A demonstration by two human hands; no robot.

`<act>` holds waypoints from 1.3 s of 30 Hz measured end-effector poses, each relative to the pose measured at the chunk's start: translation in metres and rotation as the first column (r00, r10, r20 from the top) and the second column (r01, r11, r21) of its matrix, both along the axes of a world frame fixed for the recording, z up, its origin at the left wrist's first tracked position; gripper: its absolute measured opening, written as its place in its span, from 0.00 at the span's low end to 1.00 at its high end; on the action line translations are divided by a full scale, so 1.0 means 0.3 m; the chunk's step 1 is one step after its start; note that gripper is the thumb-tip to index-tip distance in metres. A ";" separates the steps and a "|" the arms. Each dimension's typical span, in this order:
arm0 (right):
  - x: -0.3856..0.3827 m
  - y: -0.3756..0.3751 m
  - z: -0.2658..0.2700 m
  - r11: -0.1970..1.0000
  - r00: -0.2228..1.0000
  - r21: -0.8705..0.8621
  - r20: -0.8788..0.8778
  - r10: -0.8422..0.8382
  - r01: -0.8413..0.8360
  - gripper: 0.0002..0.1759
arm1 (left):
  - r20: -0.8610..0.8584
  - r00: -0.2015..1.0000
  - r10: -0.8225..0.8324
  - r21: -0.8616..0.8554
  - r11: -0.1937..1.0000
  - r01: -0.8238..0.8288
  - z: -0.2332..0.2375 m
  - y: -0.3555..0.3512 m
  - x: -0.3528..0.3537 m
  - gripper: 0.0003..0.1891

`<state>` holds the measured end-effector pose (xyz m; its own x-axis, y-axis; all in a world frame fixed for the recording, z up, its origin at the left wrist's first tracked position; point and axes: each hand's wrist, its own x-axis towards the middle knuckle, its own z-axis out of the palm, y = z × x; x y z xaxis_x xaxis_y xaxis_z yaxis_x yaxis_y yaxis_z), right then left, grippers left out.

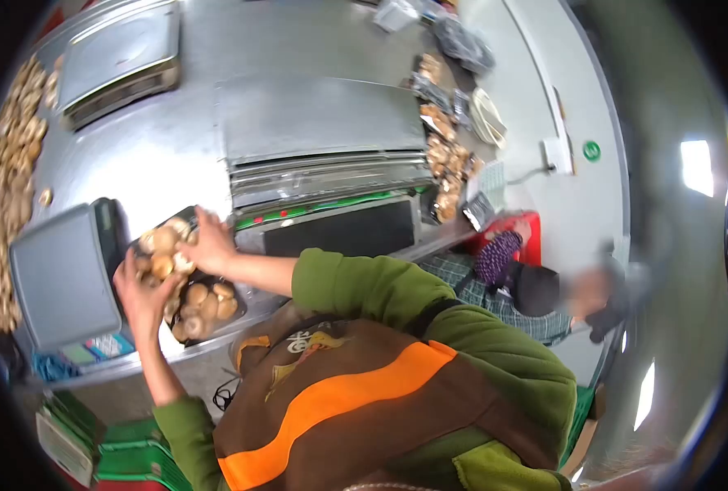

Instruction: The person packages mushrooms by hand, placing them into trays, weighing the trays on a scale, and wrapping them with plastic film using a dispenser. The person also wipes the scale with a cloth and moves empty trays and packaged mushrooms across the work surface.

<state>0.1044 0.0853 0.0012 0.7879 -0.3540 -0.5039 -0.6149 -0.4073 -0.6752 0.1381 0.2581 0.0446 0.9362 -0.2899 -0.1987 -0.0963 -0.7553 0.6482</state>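
Both of my hands grip a black tray of brown mushrooms [163,240] from opposite sides, on the steel table. My left hand [141,299] has its fingers and thumb curled around the near left side. My right hand [210,245] clasps the far right side, its fingers reaching over the rim and mushrooms. Closer to my body, right beside this tray, sits a second black tray of mushrooms [206,309]. A scale with a grey plate [65,274] stands just left of my left hand.
A long heap of loose mushrooms [10,192] lines the left edge. Another scale [118,53] stands farther back. To the right is a steel wrapping machine [323,123] with a black plate [339,231]. Beyond are packed mushrooms [446,159], a red crate [507,225] and a co-worker [503,286].
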 end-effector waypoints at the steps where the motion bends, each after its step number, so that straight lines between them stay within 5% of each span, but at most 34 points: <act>1: -0.009 -0.011 0.027 0.999 0.999 0.026 0.036 0.034 -0.034 0.51 | 0.042 0.999 0.006 0.012 1.000 -0.007 0.056 -0.002 -0.011 0.47; 7: -0.130 -0.121 0.329 0.973 0.941 0.212 0.338 0.014 -0.091 0.48 | 0.175 0.984 0.010 -0.063 0.998 0.001 0.312 -0.065 0.001 0.44; 12: -0.139 -0.392 0.328 0.993 0.832 0.013 0.545 -0.103 0.114 0.49 | 0.221 0.965 -0.138 -0.163 0.971 0.176 0.344 -0.351 0.061 0.43; 15: -0.141 -0.654 0.357 0.976 0.840 -0.027 0.515 -0.172 0.217 0.49 | 0.225 0.956 -0.191 -0.305 0.918 0.255 0.285 -0.619 0.105 0.44; 20: -0.113 -1.076 0.331 0.876 0.793 -0.133 0.503 -0.342 0.463 0.47 | 0.297 0.925 -0.236 -0.269 0.909 0.318 0.254 -1.082 0.095 0.44; 23: -0.127 -1.241 0.305 0.842 0.768 -0.049 0.442 -0.464 0.537 0.49 | 0.296 0.921 -0.253 -0.261 0.906 0.333 0.173 -1.236 0.048 0.45; 29: -0.298 -1.285 0.275 0.836 0.790 0.063 0.295 -0.538 0.545 0.48 | 0.203 0.941 -0.270 -0.197 0.930 0.309 0.149 -1.234 -0.072 0.45; 31: -0.387 -1.306 0.242 0.815 0.763 -0.138 0.466 -0.448 0.563 0.41 | 0.281 0.933 -0.226 -0.219 0.931 0.292 0.150 -1.192 -0.089 0.43; 33: -0.524 -1.333 0.242 0.785 0.715 -0.142 0.532 -0.453 0.603 0.30 | 0.267 0.955 -0.129 -0.350 0.910 0.221 0.188 -1.107 -0.106 0.36; 36: -0.698 -1.352 0.296 0.791 0.776 -0.197 0.430 -0.461 0.579 0.22 | 0.334 0.936 -0.113 -0.030 0.991 0.130 0.194 -0.930 -0.124 0.20; 38: -0.739 -1.314 0.347 0.743 0.946 -0.592 0.125 -0.298 0.312 0.24 | 0.352 0.924 -0.151 0.177 0.980 0.093 0.176 -0.882 -0.147 0.21; 39: -0.731 -1.287 0.361 0.747 0.947 -0.589 0.124 -0.295 0.310 0.24 | 0.351 0.924 -0.149 0.182 0.979 0.089 0.169 -0.882 -0.163 0.21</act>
<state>-0.1148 -0.3009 0.1094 0.5956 -0.7974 -0.0967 -0.7638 -0.5250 -0.3756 0.0892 -0.0065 0.0955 0.9132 -0.3965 0.0937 -0.3969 -0.8138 0.4245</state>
